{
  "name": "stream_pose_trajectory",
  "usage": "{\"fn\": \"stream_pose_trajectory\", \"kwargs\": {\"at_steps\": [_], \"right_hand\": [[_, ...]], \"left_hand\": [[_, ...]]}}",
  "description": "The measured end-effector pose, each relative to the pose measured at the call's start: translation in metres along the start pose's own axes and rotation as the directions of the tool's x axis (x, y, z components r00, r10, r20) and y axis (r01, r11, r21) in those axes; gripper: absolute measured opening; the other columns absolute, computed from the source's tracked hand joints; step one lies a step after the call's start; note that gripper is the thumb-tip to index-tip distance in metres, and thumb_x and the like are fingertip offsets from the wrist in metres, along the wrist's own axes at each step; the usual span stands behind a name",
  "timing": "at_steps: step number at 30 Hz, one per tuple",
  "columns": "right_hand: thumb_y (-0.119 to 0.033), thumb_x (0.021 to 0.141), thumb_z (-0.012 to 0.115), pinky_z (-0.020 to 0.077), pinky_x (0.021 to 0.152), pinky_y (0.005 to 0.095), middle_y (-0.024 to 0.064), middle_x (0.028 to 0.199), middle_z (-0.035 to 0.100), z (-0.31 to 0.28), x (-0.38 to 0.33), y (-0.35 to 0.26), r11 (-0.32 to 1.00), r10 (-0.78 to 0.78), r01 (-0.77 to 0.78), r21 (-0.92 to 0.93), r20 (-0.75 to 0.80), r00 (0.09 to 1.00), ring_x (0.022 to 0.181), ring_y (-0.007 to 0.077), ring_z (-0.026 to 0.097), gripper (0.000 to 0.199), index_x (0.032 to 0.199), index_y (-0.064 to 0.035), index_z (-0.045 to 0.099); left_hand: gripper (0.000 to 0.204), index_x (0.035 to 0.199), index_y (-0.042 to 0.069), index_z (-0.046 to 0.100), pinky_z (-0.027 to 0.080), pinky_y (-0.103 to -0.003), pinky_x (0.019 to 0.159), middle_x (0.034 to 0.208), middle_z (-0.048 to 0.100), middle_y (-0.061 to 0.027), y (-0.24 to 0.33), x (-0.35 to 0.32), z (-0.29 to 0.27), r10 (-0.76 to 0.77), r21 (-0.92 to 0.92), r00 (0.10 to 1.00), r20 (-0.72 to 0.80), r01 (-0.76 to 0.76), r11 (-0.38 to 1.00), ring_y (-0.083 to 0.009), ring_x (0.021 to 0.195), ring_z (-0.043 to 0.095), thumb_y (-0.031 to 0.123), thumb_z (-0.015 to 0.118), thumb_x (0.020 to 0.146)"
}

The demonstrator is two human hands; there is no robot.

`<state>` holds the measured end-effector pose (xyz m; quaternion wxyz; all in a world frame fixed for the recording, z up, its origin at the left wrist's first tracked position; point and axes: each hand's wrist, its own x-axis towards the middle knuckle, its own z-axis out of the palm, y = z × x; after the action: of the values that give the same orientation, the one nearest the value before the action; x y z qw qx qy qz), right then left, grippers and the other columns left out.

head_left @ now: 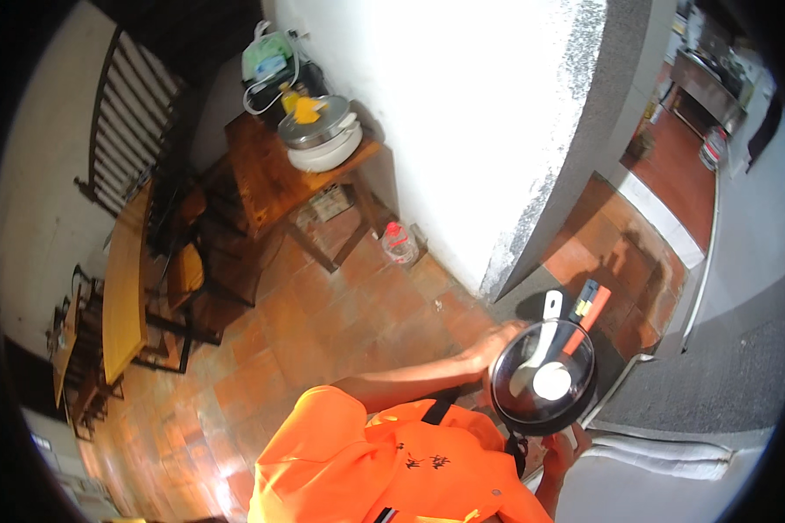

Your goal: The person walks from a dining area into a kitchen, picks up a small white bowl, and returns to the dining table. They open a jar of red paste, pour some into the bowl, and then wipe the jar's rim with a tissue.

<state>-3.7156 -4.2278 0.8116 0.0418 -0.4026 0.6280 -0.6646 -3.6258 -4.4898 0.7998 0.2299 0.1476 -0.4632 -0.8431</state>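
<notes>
A dark round pot [541, 424] is held up in front of me, at the right of the head view. My left hand [500, 342] grips its far left side, fingers partly hidden by the pot. Below the near edge, my right hand [564, 451] closes around what seems to be the pot's handle, mostly hidden. A white spoon or spatula [551, 305], a black-handled tool [587, 296] and an orange-red handle [597, 307] stick out past the far rim. Inside shows a bright white round shape [552, 381]; whether it is an object or glare is unclear.
A white wall corner [488, 218] juts out ahead. Left of it, a wooden table [266, 179] carries a lidded white electric pot [327, 152]. A plastic bottle [399, 242] stands on the tiled floor. At right, a doorway step [658, 213] leads on; a long table [126, 288] is far left.
</notes>
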Motion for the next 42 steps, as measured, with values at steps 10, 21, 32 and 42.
{"fn": "stream_pose_trajectory", "kwargs": {"at_steps": [10,21,32,42], "right_hand": [[-0.025,0.071,0.060,0.0396,0.047,0.0253,0.0070,0.056,0.056,0.048,0.052,-0.001,0.996,0.080,-0.081,-0.031,0.698,0.712,0.047,0.0130,0.052,0.029,0.065,0.0030,0.055],[-0.020,0.073,0.062,0.0404,0.045,0.0253,0.0061,0.054,0.056,0.144,0.003,0.021,0.958,0.064,-0.267,0.105,0.828,0.557,0.046,0.0134,0.055,0.023,0.070,0.0024,0.059],[-0.020,0.074,0.061,0.0403,0.046,0.0251,0.0066,0.056,0.058,0.316,-0.074,0.036,0.925,0.114,-0.373,0.070,0.885,0.451,0.048,0.0132,0.055,0.025,0.068,0.0041,0.059],[-0.020,0.075,0.063,0.0406,0.049,0.0244,0.0063,0.061,0.059,0.542,-0.091,0.055,0.926,0.114,-0.378,-0.009,0.960,0.256,0.052,0.0122,0.055,0.024,0.075,0.0044,0.061]], "left_hand": [[0.038,0.121,0.002,0.054,0.053,-0.030,0.082,0.107,0.063,-0.0070,-0.031,-0.112,-0.052,0.004,-0.389,0.886,-0.465,-0.208,0.898,-0.0161,0.093,0.062,0.029,0.039,0.099],[0.032,0.115,0.002,0.057,0.054,-0.028,0.077,0.102,0.062,-0.0044,-0.037,-0.201,-0.129,-0.039,-0.533,0.790,-0.612,-0.375,0.759,-0.0134,0.088,0.061,0.027,0.049,0.096],[0.035,0.114,0.006,0.058,0.052,-0.027,0.073,0.098,0.063,-0.0021,-0.022,-0.294,-0.288,-0.063,-0.426,0.674,-0.736,-0.389,0.817,-0.0122,0.084,0.060,0.033,0.052,0.093],[0.031,0.109,0.008,0.062,0.052,-0.029,0.071,0.093,0.065,-0.0019,0.003,-0.340,-0.493,-0.027,-0.437,0.573,-0.819,-0.593,0.676,-0.0145,0.081,0.061,0.030,0.045,0.096]]}}
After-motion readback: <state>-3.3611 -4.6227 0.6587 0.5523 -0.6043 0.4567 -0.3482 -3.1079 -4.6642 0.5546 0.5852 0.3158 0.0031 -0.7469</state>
